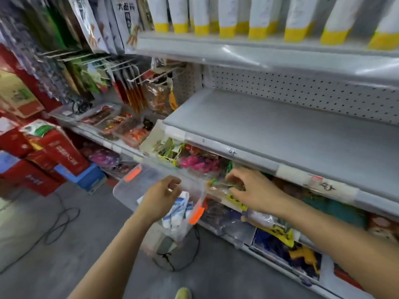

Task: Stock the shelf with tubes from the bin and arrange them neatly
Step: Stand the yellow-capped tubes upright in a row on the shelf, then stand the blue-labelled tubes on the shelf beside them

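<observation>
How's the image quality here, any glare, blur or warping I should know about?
Head view: wide-angle warping bows the empty shelf and tilts the tubes above it; glare streaks the plastic price strip; both the left hand and right hand at the clear bin look soft; lighting is even, shadows faint.
</observation>
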Tool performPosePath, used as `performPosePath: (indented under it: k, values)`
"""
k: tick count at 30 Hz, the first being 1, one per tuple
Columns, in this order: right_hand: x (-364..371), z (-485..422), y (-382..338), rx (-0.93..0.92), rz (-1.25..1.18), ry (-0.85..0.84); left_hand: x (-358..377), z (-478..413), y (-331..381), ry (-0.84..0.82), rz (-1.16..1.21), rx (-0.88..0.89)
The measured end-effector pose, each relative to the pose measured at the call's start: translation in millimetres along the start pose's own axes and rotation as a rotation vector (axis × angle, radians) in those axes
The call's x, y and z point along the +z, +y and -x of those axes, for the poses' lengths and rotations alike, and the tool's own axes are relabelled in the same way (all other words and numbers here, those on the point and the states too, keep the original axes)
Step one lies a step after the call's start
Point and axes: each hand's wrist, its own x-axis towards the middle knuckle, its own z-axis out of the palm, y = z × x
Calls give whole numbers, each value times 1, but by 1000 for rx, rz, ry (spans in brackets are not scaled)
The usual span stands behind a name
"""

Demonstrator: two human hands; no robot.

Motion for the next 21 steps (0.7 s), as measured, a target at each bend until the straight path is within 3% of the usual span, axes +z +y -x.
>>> performPosePath:
  k: [5, 8, 11, 15, 21]
  values:
    - [121, -115, -25, 139, -298, -187, -5, -84, -117, -42, 192, -304]
    - [198, -170, -21, 326, -449, -281, 20, -128, -177, -152, 334, -490]
    - [263, -209, -8, 545, -513, -345, 59, -164, -216, -268, 322, -575]
    - [330, -244, 15, 708, -435, -394, 105, -208, -250, -321, 217, -649]
    - [395, -266, 33, 733, -134, -418, 162, -254, -287, -412, 17, -713]
